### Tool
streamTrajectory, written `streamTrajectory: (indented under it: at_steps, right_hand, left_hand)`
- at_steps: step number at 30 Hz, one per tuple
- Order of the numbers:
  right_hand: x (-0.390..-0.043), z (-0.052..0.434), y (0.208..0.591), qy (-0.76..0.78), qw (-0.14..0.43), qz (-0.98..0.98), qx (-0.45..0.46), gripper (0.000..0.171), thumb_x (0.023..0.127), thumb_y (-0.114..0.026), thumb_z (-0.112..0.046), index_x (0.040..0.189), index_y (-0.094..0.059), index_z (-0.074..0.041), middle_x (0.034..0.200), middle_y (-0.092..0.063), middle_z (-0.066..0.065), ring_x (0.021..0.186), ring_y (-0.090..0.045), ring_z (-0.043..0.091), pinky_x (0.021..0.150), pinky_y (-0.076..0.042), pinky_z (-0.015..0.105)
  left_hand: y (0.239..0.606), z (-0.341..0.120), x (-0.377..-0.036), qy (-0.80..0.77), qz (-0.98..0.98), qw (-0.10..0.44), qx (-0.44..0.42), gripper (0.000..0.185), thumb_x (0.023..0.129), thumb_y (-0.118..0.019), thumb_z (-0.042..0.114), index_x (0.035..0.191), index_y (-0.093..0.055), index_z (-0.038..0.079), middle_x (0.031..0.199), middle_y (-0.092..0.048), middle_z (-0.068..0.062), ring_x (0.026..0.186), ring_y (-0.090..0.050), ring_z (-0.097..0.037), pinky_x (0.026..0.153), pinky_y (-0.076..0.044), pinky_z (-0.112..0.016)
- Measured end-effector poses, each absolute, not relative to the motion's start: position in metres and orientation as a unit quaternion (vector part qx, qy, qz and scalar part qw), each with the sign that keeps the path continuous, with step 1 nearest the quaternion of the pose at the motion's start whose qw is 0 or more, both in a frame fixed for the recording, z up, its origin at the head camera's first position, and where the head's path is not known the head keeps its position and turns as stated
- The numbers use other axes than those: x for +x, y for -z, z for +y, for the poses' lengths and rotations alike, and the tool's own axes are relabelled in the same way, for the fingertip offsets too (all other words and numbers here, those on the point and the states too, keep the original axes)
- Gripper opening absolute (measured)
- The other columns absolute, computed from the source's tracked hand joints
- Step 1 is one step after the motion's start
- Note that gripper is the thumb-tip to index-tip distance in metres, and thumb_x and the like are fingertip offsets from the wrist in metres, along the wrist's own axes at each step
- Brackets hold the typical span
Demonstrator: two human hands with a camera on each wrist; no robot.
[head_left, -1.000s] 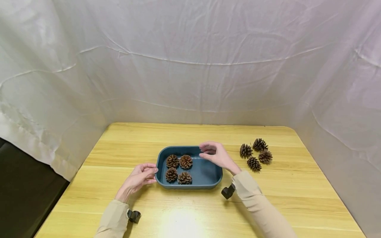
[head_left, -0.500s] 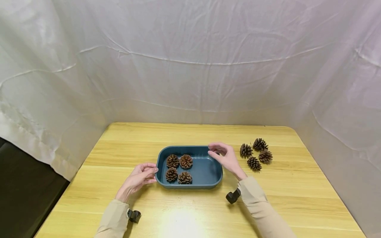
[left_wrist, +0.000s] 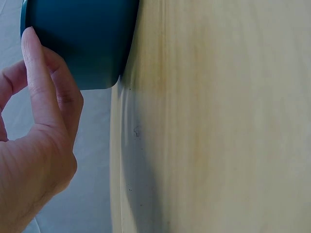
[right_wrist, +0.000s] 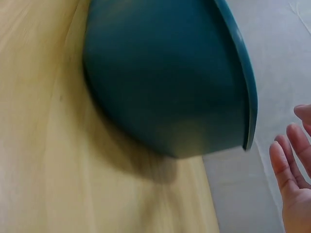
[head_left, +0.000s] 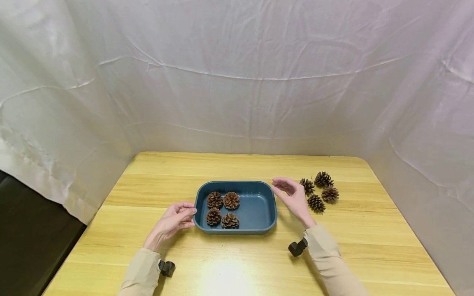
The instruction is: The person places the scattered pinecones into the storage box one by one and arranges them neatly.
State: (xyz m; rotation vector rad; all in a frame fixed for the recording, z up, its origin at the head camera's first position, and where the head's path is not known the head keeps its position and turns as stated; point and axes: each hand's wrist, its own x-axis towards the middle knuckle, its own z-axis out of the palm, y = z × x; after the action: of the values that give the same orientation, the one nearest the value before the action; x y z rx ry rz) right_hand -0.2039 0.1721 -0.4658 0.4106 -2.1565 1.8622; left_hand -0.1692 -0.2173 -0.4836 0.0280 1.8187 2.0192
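Observation:
A dark blue-green rectangular basin [head_left: 255,209] with rounded corners stands on the table. Several brown pine cones [head_left: 231,200] lie in its left half. At its left end my left hand [head_left: 174,220] holds the rim, thumb tip right at the edge and fingers against the outer wall; the left wrist view shows the thumb [left_wrist: 39,73] beside that wall. Just off the right end, my right hand [head_left: 294,199] is raised with fingers loosely bent and nothing in them. Beyond it several darker pine cones [head_left: 316,204] sit in a cluster, one partly hidden by the hand.
The light wooden table [head_left: 237,257] has pale fabric curtains [head_left: 244,102] along its back and sides. A dark surface [head_left: 33,234] shows at the lower left. Each wrist carries a small black camera [head_left: 298,247].
My right hand has moved from above the basin's right half out past its right end, toward the loose pine cones. My left hand, the basin and the cones have stayed put.

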Motion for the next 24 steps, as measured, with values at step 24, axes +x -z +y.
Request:
streamTrajectory:
  at_steps: [24]
  right_hand:
    - [-0.188, 0.237, 0.488, -0.676, 0.214, -0.705, 0.011, 0.029, 0.087, -0.069, 0.012, 0.115, -0.062, 0.018, 0.095, -0.074, -0.01, 0.084, -0.067, -0.001, 0.082, -0.057, 0.009]
  left_hand:
    - [0.481, -0.219, -0.167, -0.732, 0.647, 0.211, 0.019, 0.023, 0.1, -0.056, 0.004, 0.119, -0.049, -0.007, 0.094, -0.066, 0.003, 0.072, -0.066, -0.007, 0.07, -0.063, -0.02]
